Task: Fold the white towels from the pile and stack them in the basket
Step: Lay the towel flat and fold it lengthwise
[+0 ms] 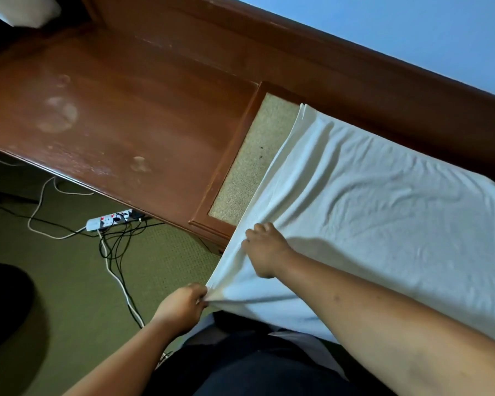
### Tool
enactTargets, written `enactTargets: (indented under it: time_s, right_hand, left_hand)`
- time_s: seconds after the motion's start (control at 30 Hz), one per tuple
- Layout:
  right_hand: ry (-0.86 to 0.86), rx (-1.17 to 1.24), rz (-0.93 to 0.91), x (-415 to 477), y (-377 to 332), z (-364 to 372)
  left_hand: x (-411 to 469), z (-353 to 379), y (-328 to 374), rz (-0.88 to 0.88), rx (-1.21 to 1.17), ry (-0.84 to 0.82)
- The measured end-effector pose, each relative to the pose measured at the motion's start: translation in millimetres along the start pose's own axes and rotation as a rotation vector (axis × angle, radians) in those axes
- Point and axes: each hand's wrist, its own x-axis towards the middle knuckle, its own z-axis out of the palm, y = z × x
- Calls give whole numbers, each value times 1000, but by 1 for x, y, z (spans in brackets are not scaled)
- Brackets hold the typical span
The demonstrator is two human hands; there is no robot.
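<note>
here, one white towel (pixel 383 210) lies spread over the right end of a brown desk (pixel 126 124), covering most of a beige inset panel (pixel 257 155). its near corner is lifted off the front edge.

left hand (pixel 183 305) pinches that corner, fingers curled tight on the cloth. right hand (pixel 266 252) grips the same long edge a little further up, knuckles up, fingers bunched into the fabric. the cloth is taut between the two hands, and ridges fan out from both grips.

handling: soft, limp, light. it sags and wrinkles wherever it is unsupported. the nap should give a fair grip, not slippery, and nothing here is fragile. the best hold looks to be at the corners and along the hem, all layers pinched together. the far corner shows more than one edge, so the towel seems doubled. a single-point grip would likely let the rest droop and skew the fold.

hidden: no basket in view, no pile either. a white shape (pixel 20 8) at top left is cut off; towel or pillow, cannot tell. the towel's right side runs out of frame. the right fingertips are buried in cloth. a power strip (pixel 109 221) and cables lie on the carpet (pixel 69 281) below the desk.
</note>
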Motion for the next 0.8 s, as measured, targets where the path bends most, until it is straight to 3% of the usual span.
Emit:
enactTargets:
  time_s: [0.1,0.3,0.47,0.57,0.67,0.8]
  right_hand:
    - [73,72,36,3,21,4]
    - [21,209,9,9,33,13]
    - [161,179,27,15,39,7]
    - [109,138,79,21,54,4]
    - [70,90,70,24,71,8]
    - [10,9,-87,36,82,-3]
  left_hand:
    - [3,1,4,-3,63,-34]
    - [31,-7,26,-154,-1,-161]
    - [71,-29,63,-274,-388,10]
    - [85,-33,80,-403,-542,77]
    - [92,-31,92,-453,-444,132]
    - [99,-31,104,-389,-260,189]
